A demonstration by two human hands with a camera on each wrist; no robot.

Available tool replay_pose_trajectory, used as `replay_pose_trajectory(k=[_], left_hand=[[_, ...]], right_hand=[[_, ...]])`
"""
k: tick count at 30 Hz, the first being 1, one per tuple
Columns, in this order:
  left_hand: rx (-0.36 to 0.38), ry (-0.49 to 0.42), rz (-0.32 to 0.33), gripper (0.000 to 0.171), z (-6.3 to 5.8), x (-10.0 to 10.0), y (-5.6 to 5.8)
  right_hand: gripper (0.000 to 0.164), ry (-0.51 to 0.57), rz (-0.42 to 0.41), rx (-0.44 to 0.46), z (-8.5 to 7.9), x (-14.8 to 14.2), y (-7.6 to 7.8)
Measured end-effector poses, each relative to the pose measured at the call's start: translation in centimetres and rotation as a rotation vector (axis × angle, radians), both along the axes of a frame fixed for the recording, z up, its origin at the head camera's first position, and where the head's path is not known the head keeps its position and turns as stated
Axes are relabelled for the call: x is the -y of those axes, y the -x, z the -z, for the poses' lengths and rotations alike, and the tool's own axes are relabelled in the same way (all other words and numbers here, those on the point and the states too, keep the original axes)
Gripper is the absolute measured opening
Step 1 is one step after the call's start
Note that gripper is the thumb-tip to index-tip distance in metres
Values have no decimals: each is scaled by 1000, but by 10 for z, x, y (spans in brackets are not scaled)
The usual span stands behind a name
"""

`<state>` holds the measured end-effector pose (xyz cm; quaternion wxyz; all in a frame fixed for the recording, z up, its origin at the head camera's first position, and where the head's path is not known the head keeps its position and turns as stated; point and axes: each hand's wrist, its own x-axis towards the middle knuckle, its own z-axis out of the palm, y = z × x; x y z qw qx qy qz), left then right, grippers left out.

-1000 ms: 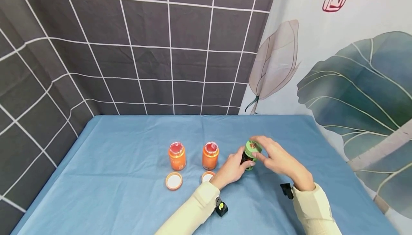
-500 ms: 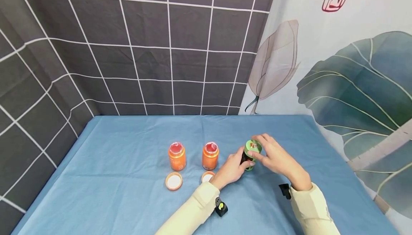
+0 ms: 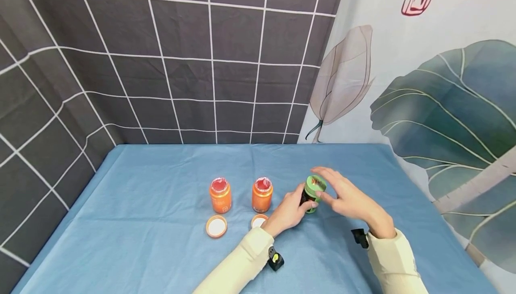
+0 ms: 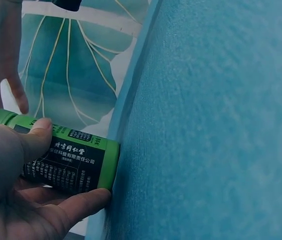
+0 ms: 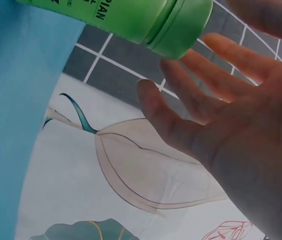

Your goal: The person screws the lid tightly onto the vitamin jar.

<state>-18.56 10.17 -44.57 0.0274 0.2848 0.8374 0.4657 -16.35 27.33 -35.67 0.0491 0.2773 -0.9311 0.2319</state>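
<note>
A small green-and-black bottle [image 3: 308,200] stands on the right part of the table, its green lid [image 3: 316,184] on top. My left hand [image 3: 285,212] grips its body from the left, thumb on the near side; the left wrist view shows the printed label of the bottle [image 4: 66,162] between thumb and fingers. My right hand [image 3: 350,199] hovers around the lid with fingers spread and loosely bent. In the right wrist view a gap shows between the thumb and the lid [image 5: 185,29], while fingers of the right hand [image 5: 230,110] overlap the lid's edge.
Two orange jars [image 3: 220,198] with red inner rims stand uncovered left of the bottle. In front of them lie two orange-rimmed lids [image 3: 216,226], white insides up, one partly behind the left wrist. A blue cloth [image 3: 153,222] covers the table; a dark gridded curtain [image 3: 177,79] hangs behind.
My right hand's fingers closed slightly around the green lid half a second ago and are now spread wider around it. The left hand keeps its grip on the bottle.
</note>
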Motion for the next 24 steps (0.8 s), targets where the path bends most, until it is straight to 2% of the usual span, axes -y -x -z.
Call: replay_pose_trajectory(k=[10,24], left_hand=[[-7,-2,5,51,-1,1,1],[15,10,-1,54,-1,2,0]], right_hand=[[42,-12,-17,-10,4,3,3],[35,-20,58,-6,4,6,3]])
